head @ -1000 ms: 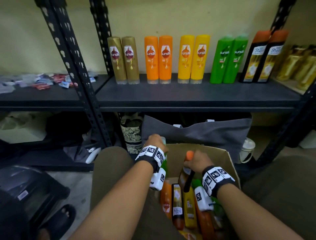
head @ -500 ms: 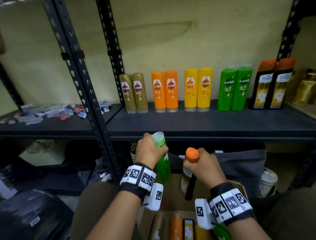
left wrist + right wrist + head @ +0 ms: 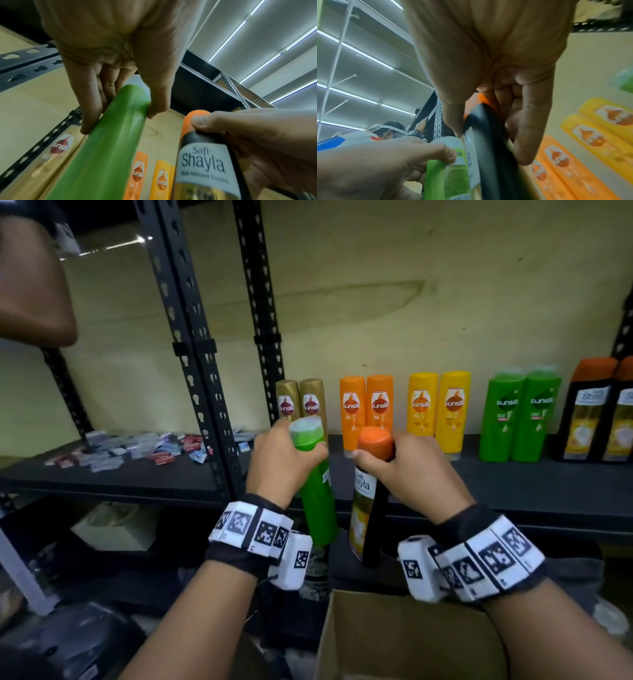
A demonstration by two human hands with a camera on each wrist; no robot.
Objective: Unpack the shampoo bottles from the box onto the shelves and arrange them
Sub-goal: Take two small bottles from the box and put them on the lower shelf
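Observation:
My left hand point(image 3: 284, 457) grips a green shampoo bottle point(image 3: 317, 501) near its pale cap, held upright in front of the shelf point(image 3: 445, 484). My right hand point(image 3: 404, 460) grips a black Safi Shayla bottle point(image 3: 368, 522) by its orange cap. Both bottles hang above the open cardboard box point(image 3: 407, 635). In the left wrist view my fingers point(image 3: 89, 102) wrap the green bottle point(image 3: 109, 142) and the black bottle point(image 3: 204, 162) stands beside it. The right wrist view has my fingers point(image 3: 529, 121) around the black bottle point(image 3: 491, 142).
On the shelf stand pairs of gold bottles point(image 3: 301, 402), orange bottles point(image 3: 366, 409), yellow bottles point(image 3: 438, 409), green bottles point(image 3: 524, 416) and black bottles point(image 3: 596, 412). Small sachets point(image 3: 133, 446) lie on the left shelf. Black slotted uprights point(image 3: 195, 350) divide the racks.
Both hands have lifted their bottles out of the box and up to shelf height. The view has tilted upward, so the box now lies at the bottom edge.

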